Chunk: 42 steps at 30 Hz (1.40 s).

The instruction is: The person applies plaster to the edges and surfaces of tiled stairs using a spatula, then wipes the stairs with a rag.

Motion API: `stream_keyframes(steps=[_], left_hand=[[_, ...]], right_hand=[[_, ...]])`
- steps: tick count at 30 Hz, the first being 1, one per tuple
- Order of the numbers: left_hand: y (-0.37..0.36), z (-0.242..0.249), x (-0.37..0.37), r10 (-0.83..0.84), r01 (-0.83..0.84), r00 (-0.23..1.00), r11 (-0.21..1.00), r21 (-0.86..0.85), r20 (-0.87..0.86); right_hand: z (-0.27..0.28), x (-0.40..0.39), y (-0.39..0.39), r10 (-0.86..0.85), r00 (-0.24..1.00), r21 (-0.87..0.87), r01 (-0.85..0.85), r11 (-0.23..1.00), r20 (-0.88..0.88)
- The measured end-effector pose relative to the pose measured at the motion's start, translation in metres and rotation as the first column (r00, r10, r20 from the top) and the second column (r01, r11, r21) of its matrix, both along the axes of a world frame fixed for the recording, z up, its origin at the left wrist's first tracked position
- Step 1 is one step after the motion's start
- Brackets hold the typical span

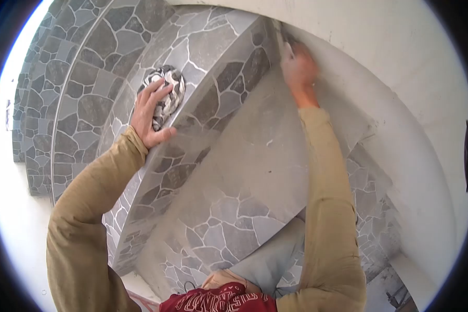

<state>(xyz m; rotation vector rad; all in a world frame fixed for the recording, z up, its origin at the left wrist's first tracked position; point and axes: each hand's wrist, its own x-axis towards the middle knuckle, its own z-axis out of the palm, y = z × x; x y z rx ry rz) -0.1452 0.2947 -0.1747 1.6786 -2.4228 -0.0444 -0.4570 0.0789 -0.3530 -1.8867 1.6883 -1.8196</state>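
Note:
My left hand [150, 112] lies on a bunched black-and-white patterned cloth [172, 99], fingers stretched over it and thumb apart on the step's edge. The cloth sits on the tread of a grey stone-patterned step [213, 39]. At the far end of the step's riser, my right hand [299, 67] is closed round a slim tool [288, 44] with a dark part and a light, narrow part. Motion blur hides its exact kind. The tool is at the corner where the riser meets the pale curved wall [369, 88].
More stone-patterned steps [83, 104] curve away on the left. Below the riser, a dusty tread [255, 156] has small bits of debris on it. A leg in light trousers [273, 255] rests near the bottom. Dark items [398, 299] lie at the lower right.

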Motion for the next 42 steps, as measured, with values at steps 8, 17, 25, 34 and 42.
stream_keyframes(steps=[8,17,25,34,42], left_hand=[[0.001,0.000,0.002,0.002,-0.002,1.000,1.000,-0.010,0.000],[0.007,-0.004,0.000,-0.007,0.007,1.000,1.000,-0.007,-0.023],[0.001,-0.003,-0.002,0.000,0.000,0.999,1.000,-0.010,-0.046],[-0.002,-0.003,0.004,0.000,0.000,1.000,1.000,0.000,-0.022],[0.000,0.003,0.003,0.024,-0.024,1.000,1.000,0.011,0.004]], right_hand=[[-0.016,0.003,-0.002,-0.084,0.995,0.131,0.091,0.987,-0.057],[0.000,0.014,-0.003,0.045,0.993,0.298,-0.012,0.954,-0.105],[-0.006,0.022,-0.005,-0.028,1.000,0.158,0.030,0.987,-0.014],[0.018,0.013,0.000,-0.047,0.985,0.177,0.018,0.984,0.163],[0.025,0.008,0.000,0.124,0.992,0.175,-0.124,0.977,0.008]])
